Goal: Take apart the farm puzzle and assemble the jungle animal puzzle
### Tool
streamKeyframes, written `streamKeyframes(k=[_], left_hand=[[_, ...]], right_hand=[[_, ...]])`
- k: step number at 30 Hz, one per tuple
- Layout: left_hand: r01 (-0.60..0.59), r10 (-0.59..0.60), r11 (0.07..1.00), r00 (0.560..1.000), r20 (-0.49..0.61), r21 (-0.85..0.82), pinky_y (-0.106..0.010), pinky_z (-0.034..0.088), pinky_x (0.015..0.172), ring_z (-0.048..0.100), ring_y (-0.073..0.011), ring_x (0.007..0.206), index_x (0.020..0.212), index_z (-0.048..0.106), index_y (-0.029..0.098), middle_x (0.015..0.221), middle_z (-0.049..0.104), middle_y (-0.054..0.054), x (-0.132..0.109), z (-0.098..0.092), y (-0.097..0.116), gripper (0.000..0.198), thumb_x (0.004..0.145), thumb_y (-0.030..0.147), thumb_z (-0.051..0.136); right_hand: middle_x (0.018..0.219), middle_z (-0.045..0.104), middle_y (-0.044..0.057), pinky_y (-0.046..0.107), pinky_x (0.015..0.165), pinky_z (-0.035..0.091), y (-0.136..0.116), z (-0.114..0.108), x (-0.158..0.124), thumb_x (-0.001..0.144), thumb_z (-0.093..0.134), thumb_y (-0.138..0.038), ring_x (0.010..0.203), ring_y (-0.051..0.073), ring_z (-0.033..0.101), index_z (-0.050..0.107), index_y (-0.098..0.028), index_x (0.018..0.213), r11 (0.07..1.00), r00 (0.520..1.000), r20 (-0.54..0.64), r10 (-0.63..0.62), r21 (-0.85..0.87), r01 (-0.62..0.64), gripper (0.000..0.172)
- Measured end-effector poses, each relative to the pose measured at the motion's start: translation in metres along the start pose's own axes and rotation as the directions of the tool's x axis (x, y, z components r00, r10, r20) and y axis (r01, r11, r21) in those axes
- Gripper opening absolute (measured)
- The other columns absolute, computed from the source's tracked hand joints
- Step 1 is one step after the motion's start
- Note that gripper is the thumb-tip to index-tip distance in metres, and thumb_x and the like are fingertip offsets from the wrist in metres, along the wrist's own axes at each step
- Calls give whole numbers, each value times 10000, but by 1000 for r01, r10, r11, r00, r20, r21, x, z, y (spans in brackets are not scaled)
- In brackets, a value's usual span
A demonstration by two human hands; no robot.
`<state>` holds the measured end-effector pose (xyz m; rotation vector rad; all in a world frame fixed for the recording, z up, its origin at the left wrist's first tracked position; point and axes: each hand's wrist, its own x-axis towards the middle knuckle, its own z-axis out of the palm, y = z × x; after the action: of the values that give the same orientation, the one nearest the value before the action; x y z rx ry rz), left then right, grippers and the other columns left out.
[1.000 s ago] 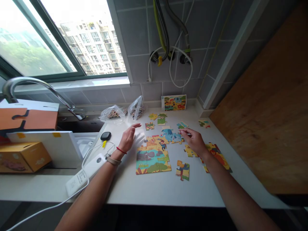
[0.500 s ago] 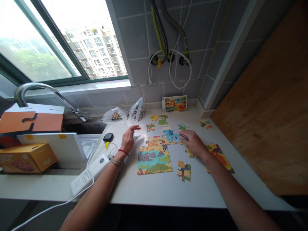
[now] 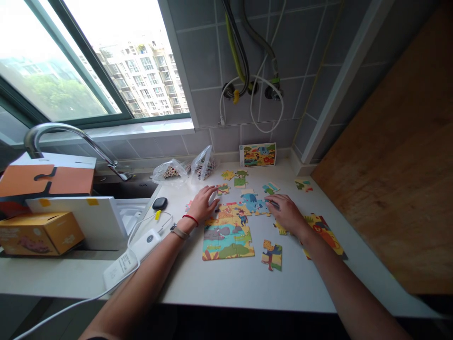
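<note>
My left hand (image 3: 204,204) is at the upper left corner of the joined puzzle part (image 3: 228,236), fingers apart, near a small giraffe-coloured piece (image 3: 222,189). A pinkish piece (image 3: 188,206) lies partly hidden behind it. My right hand (image 3: 285,212) touches the right end of the blue elephant pieces (image 3: 252,202), its fingers drawn together; whatever they may hold is hidden. Below it lie yellow pieces (image 3: 281,228) and a joined leopard-and-tree group (image 3: 272,255). The lion section (image 3: 323,233) is partly covered by my right forearm.
A picture card (image 3: 257,155) leans on the wall behind green pieces (image 3: 240,179). Plastic bags (image 3: 171,171), a black round object (image 3: 159,203) and a white power bank (image 3: 136,255) with a cable lie left. Boxes (image 3: 42,233) stand by the sink.
My left hand has moved right, towards the puzzle's upper left corner, uncovering a pinkish piece behind it. My right hand has stayed near the elephant pieces. The view has shifted slightly.
</note>
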<state>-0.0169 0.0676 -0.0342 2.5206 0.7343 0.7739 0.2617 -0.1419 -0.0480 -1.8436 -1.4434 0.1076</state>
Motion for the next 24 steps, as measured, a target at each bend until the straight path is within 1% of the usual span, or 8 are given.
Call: streamKeyframes(k=[3, 5, 9, 11, 14, 18, 21, 24], left_hand=[[-9, 9, 1000, 1000, 3, 13, -557, 412, 1181, 567, -354, 1323, 1300, 644, 195, 1367, 657, -154, 18, 9, -4, 429, 891, 322, 634], [-6, 6, 1000, 1000, -2, 7, -555, 421, 1170, 571, -361, 1311, 1323, 628, 194, 1348, 664, -157, 26, 15, -6, 454, 888, 323, 638], [7, -7, 999, 1000, 1, -38, -539, 444, 1141, 591, -363, 1266, 1296, 645, 206, 1268, 694, -155, 26, 24, -9, 421, 890, 320, 633], [21, -21, 998, 1000, 3, -67, -534, 451, 1126, 599, -365, 1244, 1267, 661, 210, 1234, 703, -155, 22, 25, -11, 398, 887, 325, 649], [51, -51, 993, 999, -5, -107, -536, 449, 1115, 616, -362, 1206, 1247, 671, 213, 1204, 704, -146, 16, 22, -14, 399, 866, 329, 699], [88, -94, 982, 995, -29, -169, -526, 480, 1075, 638, -345, 1143, 1244, 673, 194, 1145, 695, -128, 14, 15, -17, 477, 797, 314, 789], [110, -127, 966, 990, -60, -233, -485, 528, 1022, 663, -301, 1054, 1225, 691, 190, 1133, 655, -109, 15, 10, -16, 553, 706, 274, 862], [132, -167, 941, 982, -88, -312, -435, 581, 936, 677, -233, 916, 1179, 720, 216, 1096, 622, -73, 16, 6, -16, 556, 652, 257, 889]], right_hand=[[1107, 791, 94, 465, 1046, 519, -1, 0, 0, 907, 591, -332, 1112, 292, 679, 799, -240, 1026, 1000, 1000, -23, 10, 26, -9, 256], [1121, 781, 98, 462, 1053, 516, -2, -1, 1, 908, 589, -341, 1125, 288, 680, 798, -239, 1011, 998, 998, -62, 19, 60, -16, 254], [1078, 763, 105, 450, 1014, 530, -3, -7, 4, 920, 570, -360, 1057, 276, 697, 788, -235, 968, 991, 978, -187, 88, 115, -67, 255], [1061, 757, 106, 442, 970, 542, -2, -10, 5, 912, 573, -381, 1024, 277, 698, 780, -233, 948, 984, 966, -218, 138, 140, -108, 257], [1053, 750, 110, 422, 897, 558, -2, -10, 5, 898, 577, -412, 1010, 281, 698, 771, -223, 934, 966, 960, -203, 195, 208, -152, 273], [1055, 742, 119, 426, 873, 560, -6, -7, 4, 885, 586, -447, 1033, 293, 694, 774, -213, 937, 955, 963, -169, 209, 249, -164, 305], [1067, 740, 127, 438, 867, 563, -10, -7, 3, 881, 584, -459, 1039, 301, 693, 776, -207, 942, 952, 967, -150, 208, 259, -164, 323], [1069, 745, 132, 444, 868, 566, -12, -7, 3, 887, 586, -478, 1049, 306, 690, 776, -206, 944, 952, 968, -148, 204, 260, -161, 336]])
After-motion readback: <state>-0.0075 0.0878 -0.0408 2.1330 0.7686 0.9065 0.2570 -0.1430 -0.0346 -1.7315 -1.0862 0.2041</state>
